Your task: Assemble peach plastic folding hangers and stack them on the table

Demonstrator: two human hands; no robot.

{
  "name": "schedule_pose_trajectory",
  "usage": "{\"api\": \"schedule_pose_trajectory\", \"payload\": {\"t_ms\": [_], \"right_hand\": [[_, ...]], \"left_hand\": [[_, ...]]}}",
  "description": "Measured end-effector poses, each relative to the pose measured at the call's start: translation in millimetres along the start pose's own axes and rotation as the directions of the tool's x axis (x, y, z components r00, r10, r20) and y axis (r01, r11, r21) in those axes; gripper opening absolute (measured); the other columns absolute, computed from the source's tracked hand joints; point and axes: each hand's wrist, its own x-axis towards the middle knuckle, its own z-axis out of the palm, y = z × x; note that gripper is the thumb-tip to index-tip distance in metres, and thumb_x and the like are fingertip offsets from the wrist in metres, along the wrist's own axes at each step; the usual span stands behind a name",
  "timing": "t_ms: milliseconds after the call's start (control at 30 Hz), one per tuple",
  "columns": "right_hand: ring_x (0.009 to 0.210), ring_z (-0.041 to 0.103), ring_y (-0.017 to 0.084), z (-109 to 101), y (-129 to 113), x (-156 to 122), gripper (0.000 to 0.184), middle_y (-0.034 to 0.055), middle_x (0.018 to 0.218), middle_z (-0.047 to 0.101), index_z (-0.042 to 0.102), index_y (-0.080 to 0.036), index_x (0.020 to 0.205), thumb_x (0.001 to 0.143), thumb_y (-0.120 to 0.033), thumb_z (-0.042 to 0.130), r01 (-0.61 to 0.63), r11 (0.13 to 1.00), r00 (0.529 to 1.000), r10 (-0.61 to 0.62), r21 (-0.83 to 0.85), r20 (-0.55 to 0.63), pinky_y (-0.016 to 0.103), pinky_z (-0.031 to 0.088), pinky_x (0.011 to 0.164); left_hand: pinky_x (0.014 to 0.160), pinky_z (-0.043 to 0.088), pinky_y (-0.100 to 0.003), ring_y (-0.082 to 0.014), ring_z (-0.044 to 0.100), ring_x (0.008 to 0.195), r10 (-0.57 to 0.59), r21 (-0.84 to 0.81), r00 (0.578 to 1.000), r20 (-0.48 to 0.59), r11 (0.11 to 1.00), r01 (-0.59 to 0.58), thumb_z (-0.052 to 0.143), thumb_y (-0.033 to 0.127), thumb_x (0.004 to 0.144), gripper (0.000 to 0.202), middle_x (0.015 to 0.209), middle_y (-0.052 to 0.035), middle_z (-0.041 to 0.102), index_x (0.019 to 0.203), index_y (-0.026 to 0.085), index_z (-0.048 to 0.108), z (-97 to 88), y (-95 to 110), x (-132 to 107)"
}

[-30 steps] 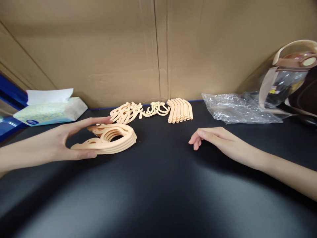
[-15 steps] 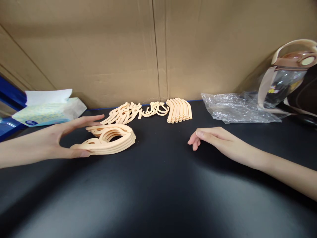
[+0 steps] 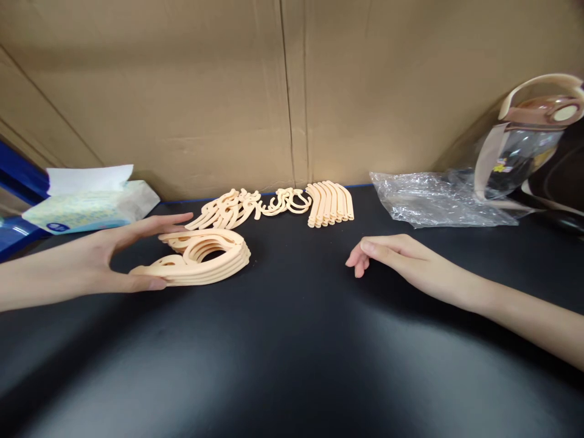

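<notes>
A stack of peach plastic curved frames (image 3: 206, 260) lies on the black table (image 3: 292, 353) at the left. My left hand (image 3: 114, 255) spans the stack's left end, thumb against the near edge and fingers stretched over the far edge, not closed round it. My right hand (image 3: 395, 255) rests on the table to the right, empty, fingers loosely curled and apart from any part. Behind the stack lie a loose pile of peach hook pieces (image 3: 228, 210), a few more hooks (image 3: 287, 201) and a row of curved peach bars (image 3: 331, 202).
A tissue pack (image 3: 86, 201) sits at the far left by a blue edge. Crumpled clear plastic (image 3: 433, 198) and a clear bottle with a tan strap (image 3: 524, 146) lie at the back right. A cardboard wall (image 3: 292, 91) closes the back.
My left hand has drawn back slightly to the left along the stack; its fingertips no longer reach as far right. The right hand has stayed put.
</notes>
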Motion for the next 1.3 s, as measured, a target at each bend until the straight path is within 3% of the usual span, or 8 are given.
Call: {"api": "schedule_pose_trajectory", "payload": {"t_ms": [100, 267, 500, 833, 933, 1033, 1200, 1300], "right_hand": [[0.087, 0.061, 0.015, 0.1, -0.6, 0.3, 0.043, -0.0013, 0.084, 0.069, 0.069, -0.023, 0.087, 0.099, -0.054, 0.042, 0.002, 1.000, 1.000, -0.002, 0.000, -0.001, 0.026, 0.042, 0.087], [0.086, 0.061, 0.015, 0.0, -0.9, 0.6, 0.043, -0.0007, 0.083, 0.069, 0.069, -0.022, 0.086, 0.098, -0.054, 0.042, 0.006, 1.000, 1.000, -0.006, -0.005, -0.003, 0.027, 0.042, 0.086], [0.085, 0.061, 0.014, 0.0, -0.3, 0.8, 0.042, -0.0016, 0.083, 0.070, 0.069, -0.022, 0.087, 0.099, -0.053, 0.042, 0.013, 1.000, 1.000, -0.013, 0.000, 0.000, 0.025, 0.042, 0.085], [0.084, 0.061, 0.014, 0.8, -0.5, 2.0, 0.042, -0.0015, 0.082, 0.069, 0.070, -0.023, 0.087, 0.099, -0.053, 0.042, 0.008, 1.000, 1.000, -0.008, 0.006, -0.005, 0.027, 0.041, 0.085], [0.084, 0.061, 0.015, 0.6, -0.7, 2.1, 0.042, -0.0012, 0.083, 0.069, 0.070, -0.022, 0.088, 0.099, -0.053, 0.042, -0.001, 1.000, 1.000, 0.001, 0.012, 0.001, 0.027, 0.041, 0.085], [0.084, 0.061, 0.015, 0.1, -0.5, 2.6, 0.042, -0.0013, 0.083, 0.069, 0.070, -0.022, 0.088, 0.098, -0.053, 0.043, 0.000, 1.000, 1.000, 0.000, 0.015, 0.007, 0.027, 0.042, 0.085], [0.085, 0.061, 0.015, 0.7, 0.8, 3.9, 0.042, -0.0012, 0.083, 0.069, 0.070, -0.022, 0.088, 0.098, -0.054, 0.044, 0.000, 1.000, 1.000, 0.000, 0.002, 0.002, 0.027, 0.042, 0.085], [0.086, 0.062, 0.016, 1.3, 0.7, 4.4, 0.043, 0.0001, 0.084, 0.070, 0.070, -0.021, 0.088, 0.097, -0.053, 0.044, 0.004, 1.000, 1.000, -0.004, -0.016, 0.003, 0.029, 0.043, 0.086]], "left_hand": [[0.112, 0.031, -0.051, -0.0280, 0.051, 0.129, 0.037, 0.039, 0.991, 0.128, 0.998, -0.043, 0.061, 0.069, 0.076, 0.083, 0.142, 0.0061, 0.054, 0.144, 0.029, 0.038, -6.9, -10.9, 2.7], [0.110, 0.030, -0.057, -0.0305, 0.051, 0.129, 0.036, 0.056, 0.986, 0.160, 0.997, -0.045, 0.062, 0.066, 0.078, 0.082, 0.143, 0.0072, 0.051, 0.146, 0.031, 0.035, -10.0, -17.7, 4.3], [0.112, 0.027, -0.059, -0.0319, 0.046, 0.134, 0.083, 0.007, 0.992, 0.099, 0.996, -0.084, 0.059, 0.080, 0.073, 0.089, 0.147, 0.0060, 0.050, 0.144, 0.029, 0.039, -6.5, -11.2, 0.1], [0.113, 0.035, -0.050, -0.0284, 0.052, 0.128, -0.087, -0.110, 0.996, -0.020, 0.990, 0.084, 0.038, 0.085, 0.079, 0.073, 0.134, 0.0085, 0.061, 0.126, 0.033, 0.059, -9.8, 16.4, 4.0], [0.109, 0.039, -0.051, -0.0281, 0.057, 0.121, 0.014, -0.009, 0.988, -0.151, 1.000, -0.015, 0.033, 0.079, 0.086, 0.070, 0.124, 0.0018, 0.064, 0.125, 0.027, 0.059, -3.4, 29.2, 3.9], [0.111, 0.038, -0.048, -0.0276, 0.051, 0.128, 0.253, 0.121, 0.937, -0.241, 0.966, -0.229, 0.035, 0.067, 0.094, 0.058, 0.129, -0.0032, 0.060, 0.124, 0.023, 0.057, 10.5, 47.1, -0.8], [0.122, 0.019, -0.047, -0.0245, 0.038, 0.141, 0.550, 0.228, 0.816, -0.177, 0.830, -0.510, 0.048, 0.034, 0.097, 0.034, 0.136, -0.0030, 0.056, 0.129, 0.024, 0.053, 42.0, 82.8, -17.7], [0.121, 0.028, -0.039, -0.0212, 0.038, 0.141, 0.629, 0.221, 0.770, -0.109, 0.770, -0.598, 0.051, 0.029, 0.097, 0.036, 0.139, -0.0023, 0.057, 0.132, 0.024, 0.053, 56.5, 100.0, -28.6]]}}
